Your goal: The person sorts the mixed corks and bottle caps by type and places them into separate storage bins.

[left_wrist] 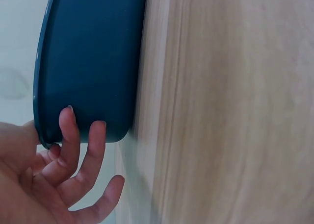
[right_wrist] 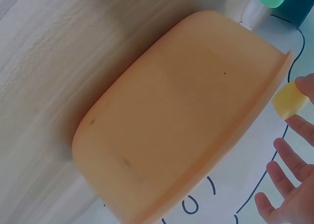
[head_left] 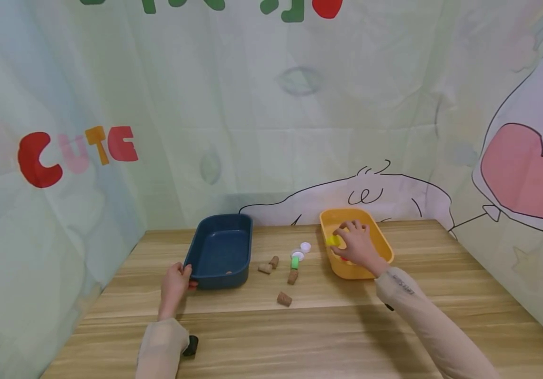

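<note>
Right grip [head_left: 358,245] pinches yellow piece [head_left: 333,240] above orange bin [head_left: 359,271]; left grip [head_left: 175,284], well left of it, clamps blue bin [head_left: 221,280].

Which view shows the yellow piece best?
Right wrist: the yellow piece appears largest there, pinched by the right hand. Head shows it as a small bright patch; left wrist doesn't show it.

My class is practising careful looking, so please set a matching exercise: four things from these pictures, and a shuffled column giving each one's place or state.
1. Left hand
2. Right hand
3. Green piece
4. Orange bin

A. On the table, beneath a hand
B. Pinches a yellow piece
C. Grips the dark blue bin
D. Between the two bins

Pairs: 1-C, 2-B, 3-D, 4-A
</note>
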Demonstrator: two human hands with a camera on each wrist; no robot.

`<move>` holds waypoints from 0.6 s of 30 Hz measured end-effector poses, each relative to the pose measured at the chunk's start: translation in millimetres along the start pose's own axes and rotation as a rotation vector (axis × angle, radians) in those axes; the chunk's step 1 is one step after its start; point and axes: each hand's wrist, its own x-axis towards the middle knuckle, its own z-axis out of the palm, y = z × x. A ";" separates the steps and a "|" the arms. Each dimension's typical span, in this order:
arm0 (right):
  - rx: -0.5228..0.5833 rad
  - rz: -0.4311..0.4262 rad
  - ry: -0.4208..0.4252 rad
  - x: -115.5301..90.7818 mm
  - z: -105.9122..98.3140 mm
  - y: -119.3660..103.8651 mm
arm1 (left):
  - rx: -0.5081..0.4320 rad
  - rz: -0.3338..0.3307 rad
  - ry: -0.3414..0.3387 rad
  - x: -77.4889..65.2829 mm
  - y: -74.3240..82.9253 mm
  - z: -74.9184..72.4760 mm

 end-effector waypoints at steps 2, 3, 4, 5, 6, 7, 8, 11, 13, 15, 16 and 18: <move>-0.003 0.003 0.001 -1.3 -0.5 2.0 | -0.002 -0.001 0.001 0.1 0.1 0.2; -0.004 0.006 0.000 -2.0 -1.1 2.8 | -0.003 -0.001 0.001 0.2 0.1 0.3; -0.007 0.008 -0.002 -2.5 -1.7 3.6 | -0.006 -0.002 0.000 0.2 0.1 0.4; -0.007 0.008 -0.003 -3.1 -2.4 4.1 | -0.008 -0.002 -0.001 0.2 0.1 0.3; -0.004 0.010 -0.004 -3.5 -3.1 4.8 | -0.009 -0.003 -0.002 0.2 0.2 0.3; -0.003 0.012 -0.006 -3.9 -3.8 5.4 | -0.010 -0.004 -0.002 0.2 0.1 0.3; 0.001 0.014 -0.006 -4.3 -4.3 6.1 | -0.012 -0.005 -0.003 0.1 0.1 0.2; -0.001 0.019 -0.005 -5.4 -5.3 8.9 | -0.017 -0.007 -0.005 -0.1 -0.1 0.1; -0.004 0.025 -0.002 -6.0 -5.8 11.0 | -0.020 -0.006 -0.008 -0.1 -0.4 0.1; -0.011 0.029 -0.001 -6.6 -6.6 13.1 | -0.018 -0.006 -0.008 -0.2 -0.5 0.1; -0.010 0.034 -0.002 -6.8 -7.4 14.0 | -0.017 -0.004 -0.009 -0.1 -0.7 0.1; -0.004 0.050 -0.010 -7.0 -8.9 16.4 | -0.010 0.000 -0.006 -0.1 -0.7 0.2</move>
